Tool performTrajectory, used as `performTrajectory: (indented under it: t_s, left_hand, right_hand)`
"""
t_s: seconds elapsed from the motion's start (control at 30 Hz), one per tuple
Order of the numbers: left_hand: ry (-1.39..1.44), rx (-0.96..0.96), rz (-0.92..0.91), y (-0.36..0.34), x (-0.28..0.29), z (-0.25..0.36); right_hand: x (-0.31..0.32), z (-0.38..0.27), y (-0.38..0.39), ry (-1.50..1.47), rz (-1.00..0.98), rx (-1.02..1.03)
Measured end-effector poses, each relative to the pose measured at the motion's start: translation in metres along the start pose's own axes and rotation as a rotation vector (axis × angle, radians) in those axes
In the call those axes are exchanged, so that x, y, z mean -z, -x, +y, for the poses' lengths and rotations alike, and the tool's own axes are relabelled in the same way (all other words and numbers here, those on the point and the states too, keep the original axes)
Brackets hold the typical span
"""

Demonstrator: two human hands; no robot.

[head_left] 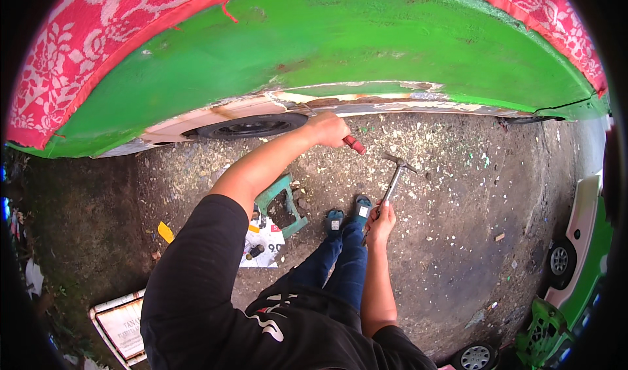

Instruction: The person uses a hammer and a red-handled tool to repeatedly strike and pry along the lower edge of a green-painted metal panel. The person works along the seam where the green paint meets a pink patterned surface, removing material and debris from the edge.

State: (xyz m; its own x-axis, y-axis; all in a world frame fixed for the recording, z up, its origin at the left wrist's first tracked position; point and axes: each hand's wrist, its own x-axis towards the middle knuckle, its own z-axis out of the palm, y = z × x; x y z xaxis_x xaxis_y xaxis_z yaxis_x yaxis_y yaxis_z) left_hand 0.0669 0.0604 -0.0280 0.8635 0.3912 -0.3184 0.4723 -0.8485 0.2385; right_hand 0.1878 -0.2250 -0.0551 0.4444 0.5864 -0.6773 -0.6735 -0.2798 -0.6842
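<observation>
My left hand [327, 129] is closed around a red-handled screwdriver [354, 145]. Its handle end sticks out toward me, and its thin shaft points at the lower edge of the green car panel [340, 36]. Whether the tip touches the metal is hard to tell. Along that edge runs a chipped, rusty strip [366, 102] with bare and pinkish patches. Lower down, my right hand [379, 223] grips a hammer [392, 183] by its handle, the narrow steel head raised and apart from the screwdriver and the panel.
A red and white flowered cloth [124, 30] covers the car above the panel. Beneath it shows a black tyre [252, 126]. Paint flakes litter the ground [458, 200]. A green plastic stool [297, 223] stands by my feet, a framed sign [118, 324] lower left, another green car [592, 259] right.
</observation>
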Motion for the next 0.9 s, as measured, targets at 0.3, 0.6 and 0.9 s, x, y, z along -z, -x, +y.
performTrajectory:
  t_s: [0.3,0.6,0.9]
  left_hand:
    - [-0.012,0.068,0.028,-0.008,-0.007,-0.003]
    - [0.027,0.146,0.120,-0.016,0.000,0.001]
    - [0.068,0.136,0.197,0.011,-0.010,-0.012]
  right_hand:
    - [-0.010,0.001,-0.002,0.025,-0.005,-0.014]
    - [-0.037,0.008,-0.004,-0.064,0.012,-0.005]
    - [-0.028,-0.015,-0.007,-0.321,0.021,-0.029]
